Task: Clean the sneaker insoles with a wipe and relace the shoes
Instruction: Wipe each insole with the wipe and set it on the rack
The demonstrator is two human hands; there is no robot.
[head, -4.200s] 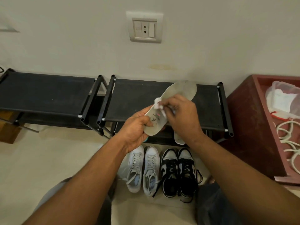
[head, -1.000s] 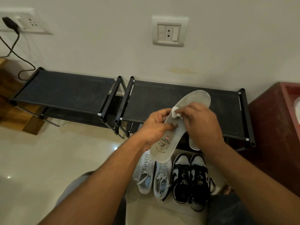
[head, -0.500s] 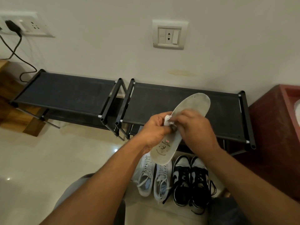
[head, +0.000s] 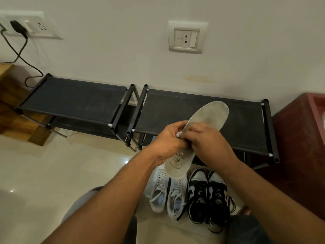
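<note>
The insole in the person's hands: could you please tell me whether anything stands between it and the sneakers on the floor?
Nothing visible does. The insole, held in the left hand with the right hand holding the wipe to it, hangs in open air over the white sneakers; the black-and-white sneakers stand beside them.

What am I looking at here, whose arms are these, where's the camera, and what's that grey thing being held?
There is no machine here. A person wears one camera on the head, and it looks down at their own arms. The left hand holds a grey insole. The right hand pinches a small white wipe against it. Below, on the floor, stand a white pair of sneakers and a black-and-white pair, in front of two low black racks.
</note>
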